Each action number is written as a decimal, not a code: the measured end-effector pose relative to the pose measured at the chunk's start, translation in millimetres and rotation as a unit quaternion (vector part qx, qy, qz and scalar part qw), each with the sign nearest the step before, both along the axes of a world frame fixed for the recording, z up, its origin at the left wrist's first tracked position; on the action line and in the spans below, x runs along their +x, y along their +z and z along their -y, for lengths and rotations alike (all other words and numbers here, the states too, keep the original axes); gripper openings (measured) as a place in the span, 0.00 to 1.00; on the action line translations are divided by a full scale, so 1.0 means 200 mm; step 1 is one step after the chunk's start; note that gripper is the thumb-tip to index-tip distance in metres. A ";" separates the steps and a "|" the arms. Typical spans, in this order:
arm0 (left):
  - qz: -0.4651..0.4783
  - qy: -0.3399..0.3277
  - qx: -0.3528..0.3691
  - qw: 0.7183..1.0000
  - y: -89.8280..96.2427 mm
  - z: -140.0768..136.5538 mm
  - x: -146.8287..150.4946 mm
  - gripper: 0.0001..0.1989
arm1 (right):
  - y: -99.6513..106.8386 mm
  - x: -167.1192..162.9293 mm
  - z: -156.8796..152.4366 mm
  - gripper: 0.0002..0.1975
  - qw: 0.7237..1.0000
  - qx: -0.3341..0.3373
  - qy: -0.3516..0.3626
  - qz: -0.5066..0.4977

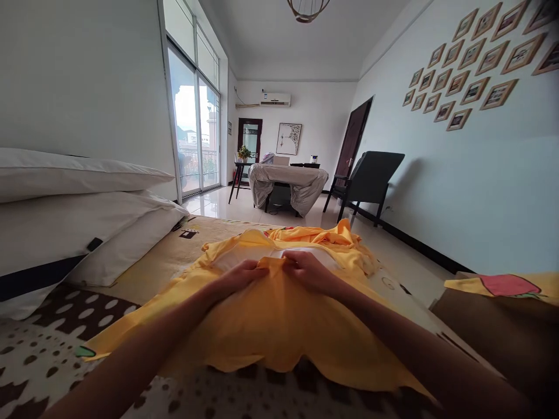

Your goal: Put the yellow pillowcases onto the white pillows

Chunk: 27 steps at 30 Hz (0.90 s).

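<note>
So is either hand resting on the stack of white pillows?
No, the left hand and right hand both grip the yellow cloth.

White pillows (65, 215) lie stacked left; a dark chair (371, 174) stands beneath framed pictures (471, 58).

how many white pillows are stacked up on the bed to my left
3 pillows: top pillow, middle pillow under it, and bottom pillow poking out beneath. More may be hidden off-frame to the left.
</note>
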<state>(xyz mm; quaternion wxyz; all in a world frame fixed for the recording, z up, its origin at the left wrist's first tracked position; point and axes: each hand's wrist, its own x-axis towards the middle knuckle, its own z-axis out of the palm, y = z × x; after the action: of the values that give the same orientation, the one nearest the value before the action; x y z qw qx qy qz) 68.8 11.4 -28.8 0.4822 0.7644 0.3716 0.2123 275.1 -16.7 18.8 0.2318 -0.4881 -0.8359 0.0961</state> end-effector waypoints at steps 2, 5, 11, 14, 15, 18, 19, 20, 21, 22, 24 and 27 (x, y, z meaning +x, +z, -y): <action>-0.022 0.009 -0.040 0.999 0.02 -0.03 -0.02 0.25 | -0.06 0.02 -0.08 0.09 0.999 0.006 -0.050 0.000; -0.092 0.033 -0.040 0.994 0.05 -0.11 -0.11 0.23 | -0.14 0.08 -0.14 0.11 0.996 0.012 -0.092 0.006; -0.210 0.045 0.144 0.966 0.14 -0.21 -0.37 0.22 | -0.12 0.29 -0.09 0.18 0.996 -0.075 -0.043 0.036; -0.271 -0.001 0.121 0.955 0.17 -0.21 -0.53 0.20 | -0.06 0.45 -0.04 0.21 0.986 -0.152 -0.011 0.066; -0.289 -0.009 0.112 0.951 0.17 -0.21 -0.57 0.19 | -0.04 0.50 -0.03 0.22 0.983 -0.165 -0.014 0.079; -0.335 -0.001 0.130 0.933 0.14 -0.22 -0.65 0.19 | -0.02 0.61 -0.01 0.24 0.978 -0.159 -0.035 0.127; -0.352 0.008 0.163 0.922 0.13 -0.23 -0.66 0.20 | -0.02 0.62 -0.01 0.25 0.979 -0.141 -0.039 0.145; -0.372 0.023 0.211 0.904 0.12 -0.24 -0.67 0.21 | -0.01 0.62 -0.01 0.26 0.979 -0.113 -0.047 0.161; -0.392 0.043 0.265 0.880 0.13 -0.25 -0.67 0.22 | -0.01 0.61 -0.01 0.26 0.980 -0.074 -0.064 0.174; -0.409 0.068 0.313 0.855 0.15 -0.25 -0.67 0.22 | 0.01 0.60 -0.01 0.26 0.979 -0.027 -0.091 0.181; -0.436 0.109 0.393 0.802 0.23 -0.24 -0.66 0.21 | 0.07 0.56 0.00 0.23 0.968 0.072 -0.168 0.171; -0.490 0.148 0.502 0.697 0.45 -0.16 -0.66 0.21 | 0.21 0.50 0.01 0.21 0.926 0.185 -0.278 0.176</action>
<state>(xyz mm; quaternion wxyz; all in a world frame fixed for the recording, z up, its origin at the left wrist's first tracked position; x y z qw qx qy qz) -62.9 43.3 60.8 -0.2615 0.8237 0.5022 0.0316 375.5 -19.4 60.1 0.1844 -0.6581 -0.6973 -0.2161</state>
